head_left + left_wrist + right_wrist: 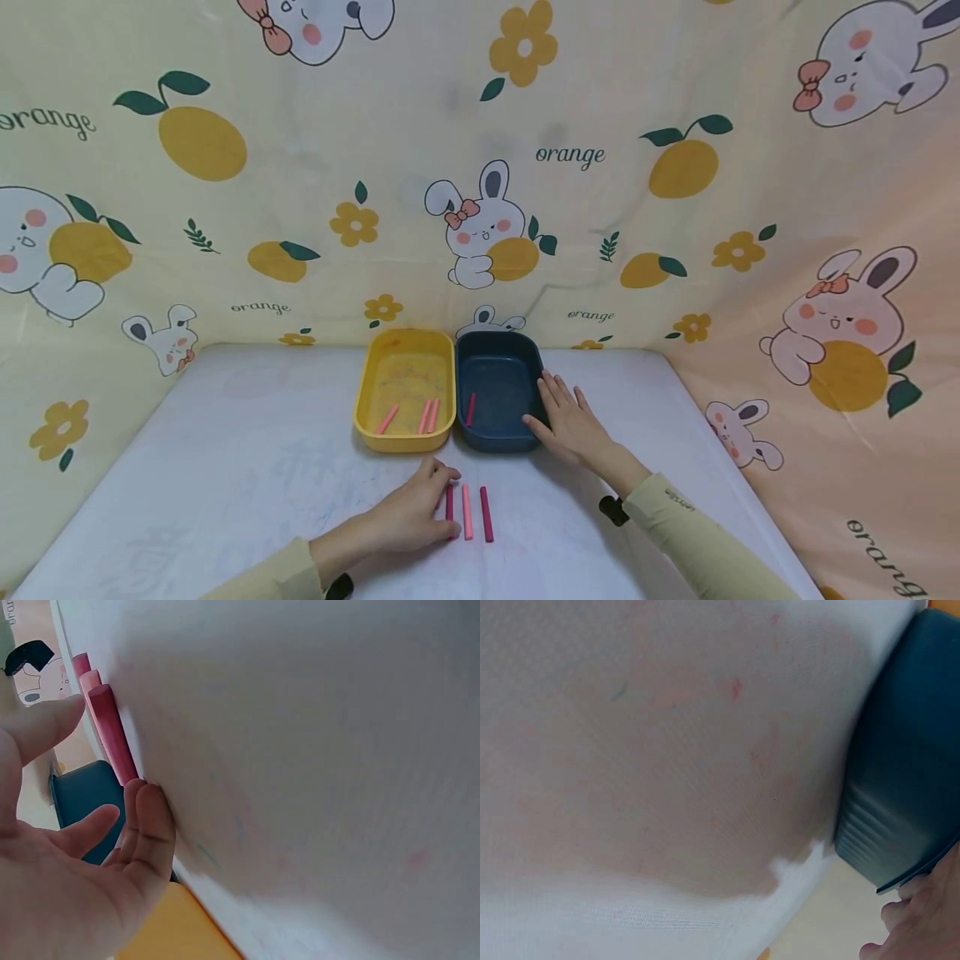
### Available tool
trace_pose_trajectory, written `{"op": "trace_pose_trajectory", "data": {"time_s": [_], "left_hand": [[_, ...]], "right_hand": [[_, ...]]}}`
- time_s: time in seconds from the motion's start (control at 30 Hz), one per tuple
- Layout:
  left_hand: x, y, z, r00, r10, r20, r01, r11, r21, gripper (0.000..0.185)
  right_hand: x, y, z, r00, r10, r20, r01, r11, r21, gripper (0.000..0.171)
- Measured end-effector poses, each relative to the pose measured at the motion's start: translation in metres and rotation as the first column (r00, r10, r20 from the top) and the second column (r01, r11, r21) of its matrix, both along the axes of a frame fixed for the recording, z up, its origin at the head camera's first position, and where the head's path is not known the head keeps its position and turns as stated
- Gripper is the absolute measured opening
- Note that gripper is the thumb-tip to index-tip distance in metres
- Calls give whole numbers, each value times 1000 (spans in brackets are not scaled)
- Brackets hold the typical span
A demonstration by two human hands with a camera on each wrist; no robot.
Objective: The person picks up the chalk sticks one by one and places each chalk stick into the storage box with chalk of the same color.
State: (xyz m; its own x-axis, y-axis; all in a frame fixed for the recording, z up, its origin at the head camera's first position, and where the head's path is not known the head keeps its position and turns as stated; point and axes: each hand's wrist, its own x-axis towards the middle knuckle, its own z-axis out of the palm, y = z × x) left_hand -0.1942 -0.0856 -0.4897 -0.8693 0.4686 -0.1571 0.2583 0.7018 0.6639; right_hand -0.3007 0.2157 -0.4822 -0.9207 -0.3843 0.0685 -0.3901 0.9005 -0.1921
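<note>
My left hand [408, 512] is at a dark red crayon-like stick [112, 735] on the table. Its fingertips are at the far end and its thumb is beside the near end, with a gap showing in the left wrist view. Just right of that stick lie a pink stick [467, 512] and another dark red stick [487, 514]. My right hand [570, 421] rests against the right rim of a dark blue tub [498, 443], fingers extended, thumb over the edge. Inside that tub is one dark red stick [471, 409].
A yellow tub [405, 444] stands beside the blue one on the left and holds three pink sticks [424, 416]. The white table [225, 467] has faint colour marks. Behind it hangs a cloth [405, 125] printed with rabbits and oranges.
</note>
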Motion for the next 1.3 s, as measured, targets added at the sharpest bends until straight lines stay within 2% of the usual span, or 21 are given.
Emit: {"op": "trace_pose_trajectory", "data": {"time_s": [0.1, 0.27, 0.6, 1.03, 1.3], "left_hand": [[-1, 1, 0, 1000, -13, -12, 13, 1000, -29, 67], [-2, 2, -1, 1000, -16, 15, 17, 998, -57, 63], [-2, 2, -3, 1000, -12, 23, 13, 999, -43, 54], [1, 0, -3, 1000, -21, 16, 19, 993, 118, 58], [3, 1, -1, 999, -18, 43, 9, 982, 190, 58]], "right_hand": [[0, 0, 0, 1000, 0, -1, 0, 1000, 0, 86], [0, 0, -1, 1000, -1, -2, 1, 1000, 11, 86], [1, 0, 0, 1000, -2, -5, 3, 1000, 16, 85], [0, 1, -3, 1000, 8, -27, -8, 1000, -11, 84], [1, 1, -2, 1000, 4, -21, -5, 1000, -5, 84]]}}
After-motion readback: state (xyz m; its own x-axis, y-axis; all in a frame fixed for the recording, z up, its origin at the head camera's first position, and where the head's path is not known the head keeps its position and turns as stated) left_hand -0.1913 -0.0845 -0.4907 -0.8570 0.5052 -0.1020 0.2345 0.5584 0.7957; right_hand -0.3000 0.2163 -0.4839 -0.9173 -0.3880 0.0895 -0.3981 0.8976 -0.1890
